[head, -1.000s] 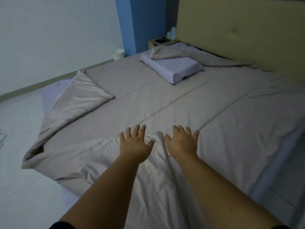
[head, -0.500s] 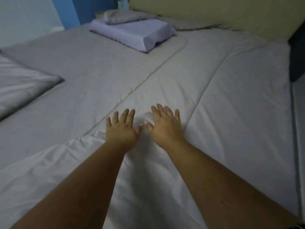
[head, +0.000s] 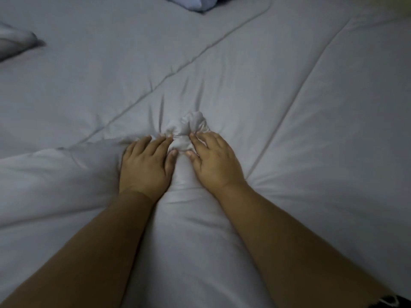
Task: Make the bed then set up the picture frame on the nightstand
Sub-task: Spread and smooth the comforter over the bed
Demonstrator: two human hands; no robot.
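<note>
Head view: pale grey quilted duvet (head: pixel 289 107) covers the bed. Left hand (head: pixel 144 165) & right hand (head: pixel 213 161) lie palm-down at its middle, left fingers together, right slightly spread, pressing a puckered knot of duvet cloth (head: pixel 189 125) betw. the thumbs. Pale lilac pillow (head: pixel 191 2) at top edge; folded-back duvet corner (head: pixel 15 43) far left.

This is a bedroom in dim light. A pale grey quilted duvet (head: pixel 300 90) fills the frame from edge to edge, crossed by long stitched seams. The end of a lavender pillow (head: pixel 193 3) lies at the top centre, and a turned-back fold of bedding (head: pixel 15 42) shows at the upper left.
</note>
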